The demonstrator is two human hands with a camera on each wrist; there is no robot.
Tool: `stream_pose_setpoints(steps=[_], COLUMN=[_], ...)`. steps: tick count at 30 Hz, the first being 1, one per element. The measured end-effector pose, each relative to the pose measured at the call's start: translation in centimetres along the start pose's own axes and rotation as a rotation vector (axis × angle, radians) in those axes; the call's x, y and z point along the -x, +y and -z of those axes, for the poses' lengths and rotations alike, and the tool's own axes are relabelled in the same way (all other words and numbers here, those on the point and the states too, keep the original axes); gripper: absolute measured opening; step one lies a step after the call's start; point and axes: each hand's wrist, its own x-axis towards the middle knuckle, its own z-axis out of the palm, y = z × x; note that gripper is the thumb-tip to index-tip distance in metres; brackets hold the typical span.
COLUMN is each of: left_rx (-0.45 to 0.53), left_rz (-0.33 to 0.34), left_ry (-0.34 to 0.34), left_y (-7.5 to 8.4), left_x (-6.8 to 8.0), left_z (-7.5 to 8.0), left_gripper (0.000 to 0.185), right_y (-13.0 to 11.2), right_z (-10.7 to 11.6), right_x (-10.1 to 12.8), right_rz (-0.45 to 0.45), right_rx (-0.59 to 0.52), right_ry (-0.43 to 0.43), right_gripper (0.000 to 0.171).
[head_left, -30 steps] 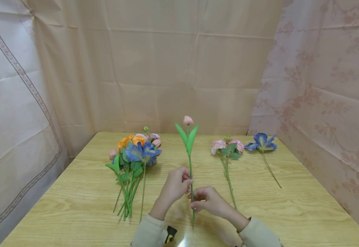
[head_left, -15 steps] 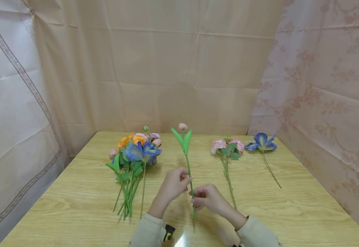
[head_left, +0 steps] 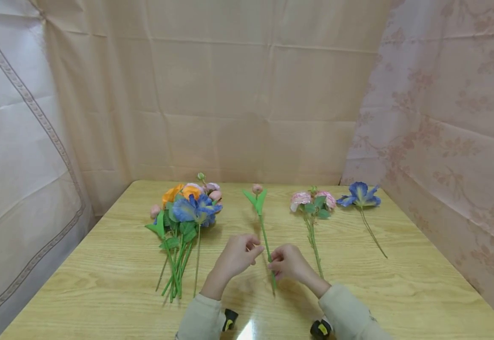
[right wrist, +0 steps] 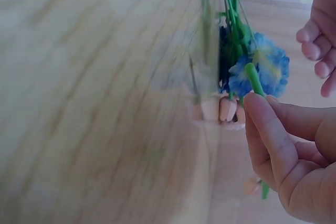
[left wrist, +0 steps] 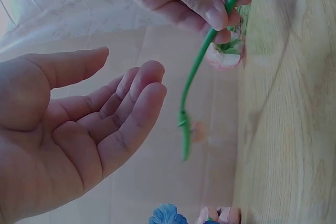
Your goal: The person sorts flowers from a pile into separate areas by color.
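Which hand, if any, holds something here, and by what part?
The right hand pinches the pink bud flower low on its green stem. The left hand is open, holding nothing.

Her left hand (head_left: 234,257) hangs loose with fingers relaxed and palm turned inward, holding nothing. The right hand (head_left: 287,262) sits just beside it, fingertips pinched together, both forearms angling in toward each other.

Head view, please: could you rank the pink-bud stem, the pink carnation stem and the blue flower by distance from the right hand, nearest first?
1. The pink-bud stem, pinched in the right hand itself, at the table's middle.
2. The pink carnation stem, lying just right of that hand.
3. The blue flower, farther right and back, near the patterned curtain.
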Motion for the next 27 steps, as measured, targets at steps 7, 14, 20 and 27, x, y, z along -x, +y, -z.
stream_pose_setpoints(steps=[7,14,20,27], left_rx=[-0.027,-0.035,-0.044,-0.042], left_rz=[-0.017,-0.028,-0.032,-0.021], left_ry=[-0.018,-0.030,-0.035,-0.044], left_y=[-0.1,-0.3,-0.5,-0.6], left_x=[0.0,0.1,0.1,0.4], left_z=[0.0,-0.1,-0.2,0.0], left_gripper=[0.020,0.019,0.021,0.020], right_y=[0.7,0.9,0.8,0.7], right_z=[0.2,0.2,0.0,0.1], right_x=[-1.1,-2.0,-2.3,-2.3], right_rz=[-0.099,-0.143,-0.166,-0.170], right_rx=[0.016,0.024,0.061,0.079], right_ry=[0.038,0.084,0.131,0.125], right_gripper=[0.004,0.005,0.009,0.008])
